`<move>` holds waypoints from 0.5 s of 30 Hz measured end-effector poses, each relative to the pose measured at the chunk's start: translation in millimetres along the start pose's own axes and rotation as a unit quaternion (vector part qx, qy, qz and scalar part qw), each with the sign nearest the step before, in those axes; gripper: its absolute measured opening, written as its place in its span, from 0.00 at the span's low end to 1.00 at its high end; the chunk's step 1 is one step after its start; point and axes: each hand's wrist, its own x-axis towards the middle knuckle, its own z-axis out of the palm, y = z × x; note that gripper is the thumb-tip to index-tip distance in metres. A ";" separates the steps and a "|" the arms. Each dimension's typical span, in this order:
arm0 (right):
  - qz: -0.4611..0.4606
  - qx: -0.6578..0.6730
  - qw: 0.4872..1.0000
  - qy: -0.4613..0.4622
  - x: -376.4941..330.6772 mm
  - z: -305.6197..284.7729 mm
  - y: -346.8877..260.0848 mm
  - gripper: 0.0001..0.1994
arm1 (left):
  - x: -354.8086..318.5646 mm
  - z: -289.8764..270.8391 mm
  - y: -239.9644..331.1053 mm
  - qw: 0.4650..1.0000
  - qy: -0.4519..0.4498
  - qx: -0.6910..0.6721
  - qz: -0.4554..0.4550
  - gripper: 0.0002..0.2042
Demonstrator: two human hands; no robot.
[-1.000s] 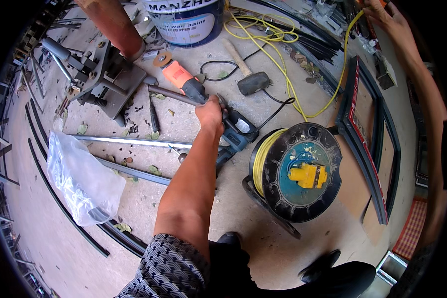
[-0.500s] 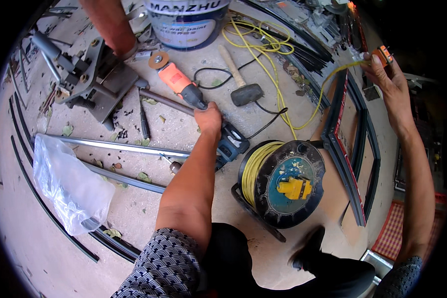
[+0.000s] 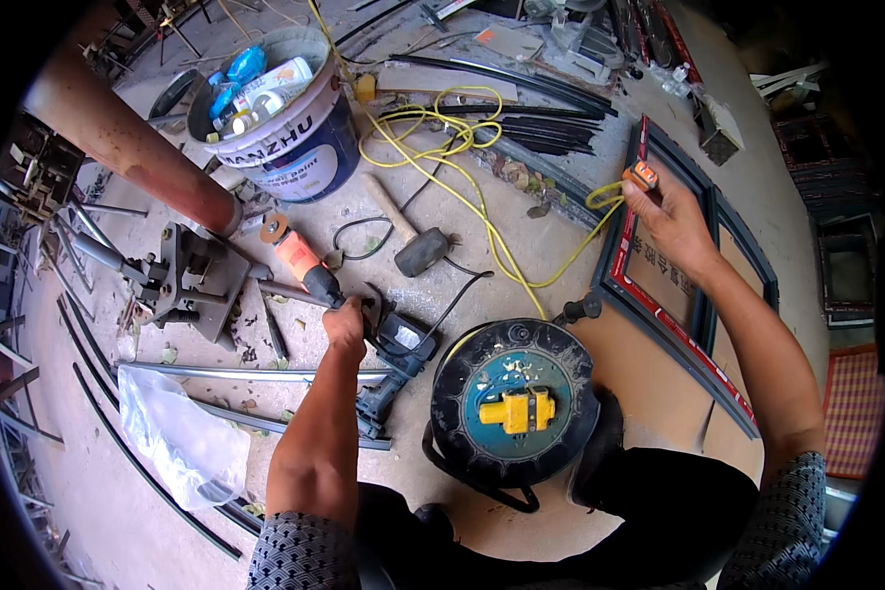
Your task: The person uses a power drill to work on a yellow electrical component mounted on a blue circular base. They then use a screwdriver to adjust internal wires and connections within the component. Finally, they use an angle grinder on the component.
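While the left hand (image 3: 347,324) closes on a dark power drill (image 3: 395,356) lying on the concrete floor (image 3: 521,187), right hand (image 3: 671,218) pinching a small orange plug (image 3: 644,175) on the yellow cable (image 3: 482,221), over a red-edged frame (image 3: 671,305), black cable reel (image 3: 514,401) between them, mallet (image 3: 408,236) and paint bucket (image 3: 295,138) beyond.

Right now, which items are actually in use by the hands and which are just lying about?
In hand:
- left hand on the blue power drill
- right hand pinching a small orange piece at the dark window frame

Lying about:
- cable reel
- rubber mallet
- orange angle grinder
- paint bucket
- plastic bag
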 end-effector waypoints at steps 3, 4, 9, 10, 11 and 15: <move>0.008 0.019 1.000 -0.019 2.2 10.8 45.1 0.14 | -38.2 5.0 5.5 0.999 0.008 0.032 0.015 0.08; 0.006 0.015 0.999 -0.031 5.4 15.3 62.6 0.14 | -47.7 6.5 3.6 0.999 0.011 0.030 0.030 0.08; -0.007 0.062 0.995 -0.075 10.3 34.2 127.5 0.16 | -85.0 11.5 -5.7 0.993 -0.002 0.101 0.064 0.07; -0.010 0.052 0.995 -0.079 10.2 35.7 137.5 0.16 | -91.4 12.2 -4.7 0.989 -0.006 0.120 0.085 0.07; -0.004 0.047 0.995 -0.083 11.5 36.8 146.9 0.16 | -95.4 12.4 -0.9 0.984 -0.011 0.140 0.106 0.06; -0.013 -0.010 0.994 -0.104 12.8 39.3 180.8 0.15 | -111.9 36.3 25.3 0.973 -0.020 0.190 0.132 0.07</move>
